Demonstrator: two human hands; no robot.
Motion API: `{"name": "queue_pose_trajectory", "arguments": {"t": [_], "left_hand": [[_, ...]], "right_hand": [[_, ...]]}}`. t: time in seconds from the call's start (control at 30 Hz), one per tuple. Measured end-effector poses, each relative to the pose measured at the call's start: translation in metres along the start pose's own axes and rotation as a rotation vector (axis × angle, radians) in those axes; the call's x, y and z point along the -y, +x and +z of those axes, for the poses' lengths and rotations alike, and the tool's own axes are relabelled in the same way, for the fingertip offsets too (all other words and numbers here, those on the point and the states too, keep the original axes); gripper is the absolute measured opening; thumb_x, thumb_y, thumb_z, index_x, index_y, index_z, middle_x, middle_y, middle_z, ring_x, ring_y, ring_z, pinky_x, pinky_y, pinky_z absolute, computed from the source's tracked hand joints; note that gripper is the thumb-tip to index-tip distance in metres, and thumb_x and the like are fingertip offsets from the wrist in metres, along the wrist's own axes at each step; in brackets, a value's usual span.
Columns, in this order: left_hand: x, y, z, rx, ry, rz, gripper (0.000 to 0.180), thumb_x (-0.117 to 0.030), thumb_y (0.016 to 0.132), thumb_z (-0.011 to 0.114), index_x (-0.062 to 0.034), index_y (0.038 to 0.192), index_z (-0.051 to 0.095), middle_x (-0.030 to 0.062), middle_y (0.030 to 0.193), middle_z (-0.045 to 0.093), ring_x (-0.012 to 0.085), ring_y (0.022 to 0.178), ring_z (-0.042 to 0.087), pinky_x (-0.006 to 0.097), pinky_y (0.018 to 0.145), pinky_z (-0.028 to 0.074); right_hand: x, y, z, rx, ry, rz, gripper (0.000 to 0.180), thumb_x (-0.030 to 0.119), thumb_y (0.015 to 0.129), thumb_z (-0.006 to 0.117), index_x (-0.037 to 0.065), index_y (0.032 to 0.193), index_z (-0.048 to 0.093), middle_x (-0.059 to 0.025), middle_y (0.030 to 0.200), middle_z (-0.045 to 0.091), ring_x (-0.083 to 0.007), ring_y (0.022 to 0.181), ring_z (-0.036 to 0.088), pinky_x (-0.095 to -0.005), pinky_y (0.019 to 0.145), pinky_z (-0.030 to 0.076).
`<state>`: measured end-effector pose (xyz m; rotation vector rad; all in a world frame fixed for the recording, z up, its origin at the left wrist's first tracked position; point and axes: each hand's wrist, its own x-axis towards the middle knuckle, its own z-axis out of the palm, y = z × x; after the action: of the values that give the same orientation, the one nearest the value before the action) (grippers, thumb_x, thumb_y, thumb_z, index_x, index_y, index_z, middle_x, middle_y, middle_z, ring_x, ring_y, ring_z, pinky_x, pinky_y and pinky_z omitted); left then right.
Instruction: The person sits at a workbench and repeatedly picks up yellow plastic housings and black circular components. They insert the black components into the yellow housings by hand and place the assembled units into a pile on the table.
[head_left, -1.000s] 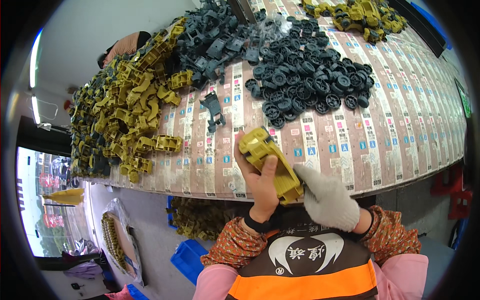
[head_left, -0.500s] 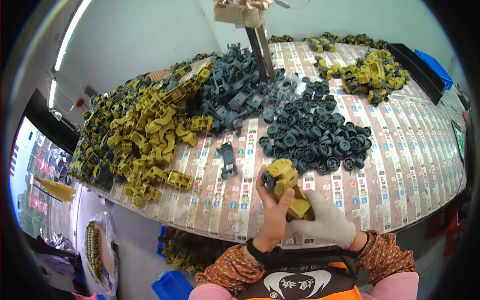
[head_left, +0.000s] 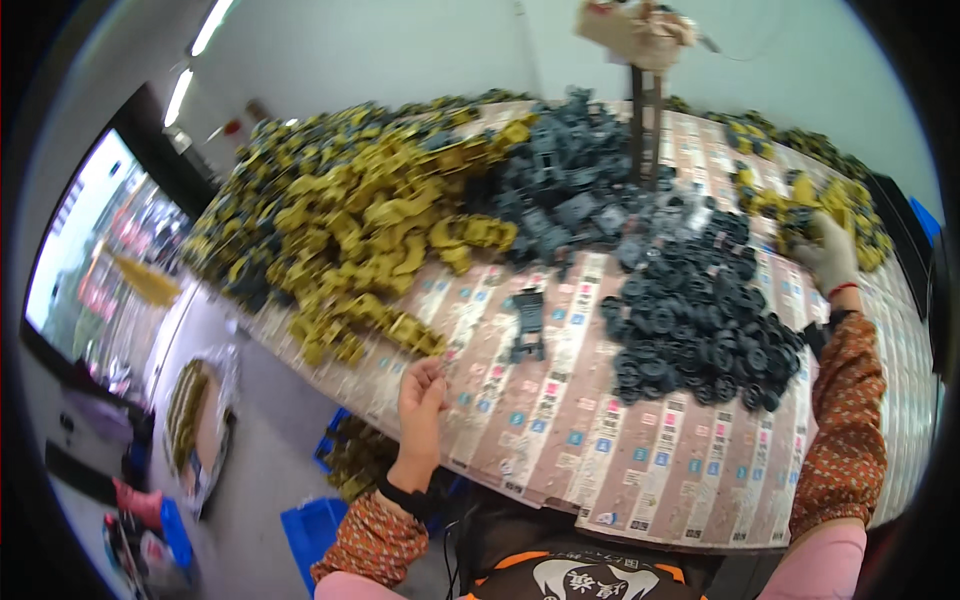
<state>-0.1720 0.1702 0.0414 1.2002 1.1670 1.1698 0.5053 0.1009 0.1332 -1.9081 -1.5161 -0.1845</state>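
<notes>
A: How were the fingers of the left hand (head_left: 420, 392)?

B: Loosely curled, fingertips drawn toward each other, pinching nothing. The hand hovered over the near edge of the worktop (head_left: 640, 470), just beside the closest yellow parts (head_left: 385, 330). A single dark frame (head_left: 527, 325) lay flat on the worktop to its right, apart from it.

A: And the right hand (head_left: 828, 252)?

B: Gloved in white, stretched far out to the right, its fingers bent down onto a small yellow heap (head_left: 800, 200) at the far right. I could not tell whether they had closed on a piece there. The forearm in its patterned sleeve (head_left: 845, 420) ran along the right side of the black wheels (head_left: 700, 320).

A: What differed from half a second before?

B: Then both hands met at the near edge, gripping a yellow toy body between them. That body had left both hands, and I could not pick it out among the heaps. The hands had parted, the right gone out to the far heap.

A: Further out?

B: A grey pile (head_left: 570, 190) sat beyond the wheels, and a blue bin (head_left: 325, 525) stood on the floor below the worktop.
</notes>
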Motion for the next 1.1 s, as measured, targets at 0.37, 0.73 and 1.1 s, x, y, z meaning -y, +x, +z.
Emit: {"name": "queue_pose_trajectory", "arguments": {"t": [0.37,0.73,1.1], "left_hand": [[0.001,0.130,-0.042,0.108,0.584,0.400,0.047,-0.011,0.092,0.071,-0.0108,0.138,0.058,0.0086,0.121,0.064,0.0251,0.112,0.061,0.037,0.099,0.048],[0.008,0.279,0.111,0.116,1.580,0.798,0.067,-0.012,0.081,0.081,-0.0208,0.142,0.055,0.0096,0.156,0.051,0.0368,0.151,0.040,0.056,0.112,0.038],[-0.051,0.198,0.072,0.485,0.275,0.393,0.040,-0.011,0.102,0.068,-0.0023,0.136,0.051,0.0092,0.119,0.067,0.0190,0.108,0.068,0.037,0.093,0.057]], "right_hand": [[0.129,-0.060,0.058,0.159,0.602,0.584,0.049,0.020,0.097,0.062,0.002,0.142,0.056,-0.0074,0.114,0.064,-0.0124,0.080,0.060,-0.0273,0.060,0.052],[0.241,-0.157,0.009,0.427,0.192,0.115,0.039,0.001,0.084,0.068,0.001,0.123,0.063,-0.0147,0.124,0.066,-0.0255,0.097,0.068,-0.0336,0.081,0.057],[0.186,-0.198,-0.002,0.317,0.167,0.311,0.030,0.006,0.092,0.068,0.001,0.122,0.066,-0.0134,0.102,0.067,-0.0233,0.092,0.067,-0.0344,0.079,0.054]]}}
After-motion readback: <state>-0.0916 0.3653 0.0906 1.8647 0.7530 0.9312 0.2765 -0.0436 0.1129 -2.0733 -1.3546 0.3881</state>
